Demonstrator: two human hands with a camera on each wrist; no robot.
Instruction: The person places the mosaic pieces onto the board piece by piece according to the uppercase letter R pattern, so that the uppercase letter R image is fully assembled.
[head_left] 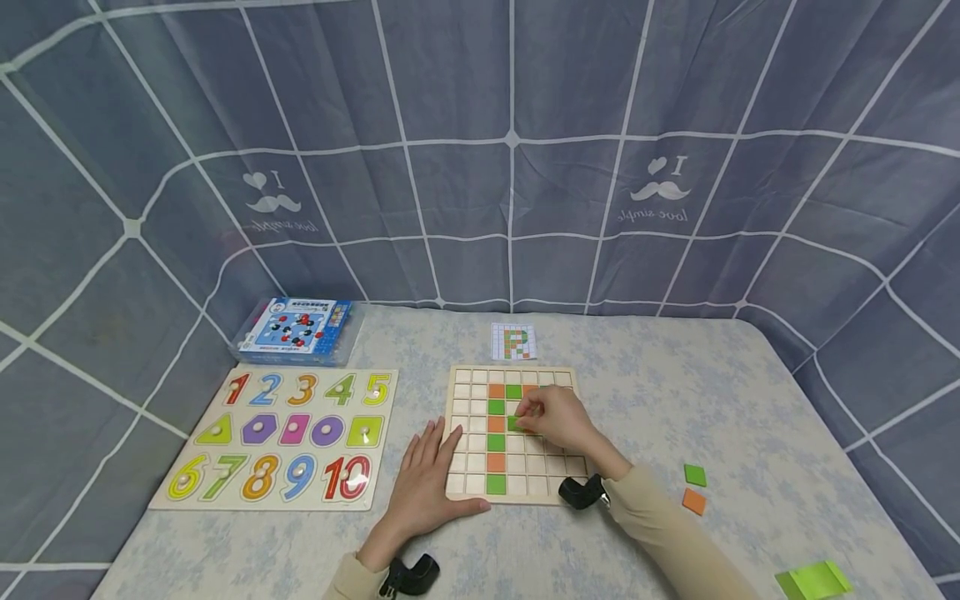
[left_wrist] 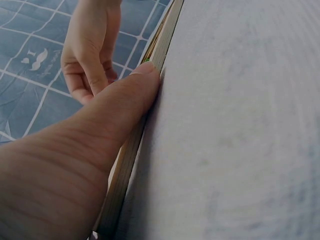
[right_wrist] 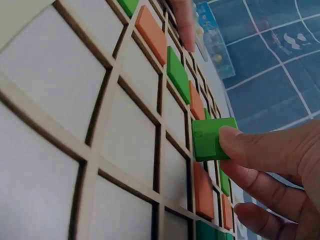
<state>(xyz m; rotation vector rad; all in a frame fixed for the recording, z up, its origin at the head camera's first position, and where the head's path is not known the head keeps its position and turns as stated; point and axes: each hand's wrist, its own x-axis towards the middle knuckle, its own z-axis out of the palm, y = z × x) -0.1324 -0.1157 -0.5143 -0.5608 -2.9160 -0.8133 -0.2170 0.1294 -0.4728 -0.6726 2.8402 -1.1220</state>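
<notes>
A wooden grid board (head_left: pixel 467 446) lies at the middle of the table in the head view, with a column of alternating orange and green tiles and more tiles along its upper part. My right hand (head_left: pixel 558 417) is over the board and pinches a green square tile (right_wrist: pixel 207 142) between thumb and fingers; in the right wrist view it is tilted near an orange tile (right_wrist: pixel 203 190) in the grid. With fingers spread, my left hand (head_left: pixel 423 483) rests at the board's lower left edge, its thumb along the front rim. A small pattern card (head_left: pixel 513 342) lies behind the board.
Right of the board lie a loose green tile (head_left: pixel 695 475) and an orange tile (head_left: pixel 693 502). A light green box (head_left: pixel 813 581) sits near the front right. To the left are a number-and-shape puzzle board (head_left: pixel 273 492) and a blue-and-white boxed set (head_left: pixel 296 329) behind it.
</notes>
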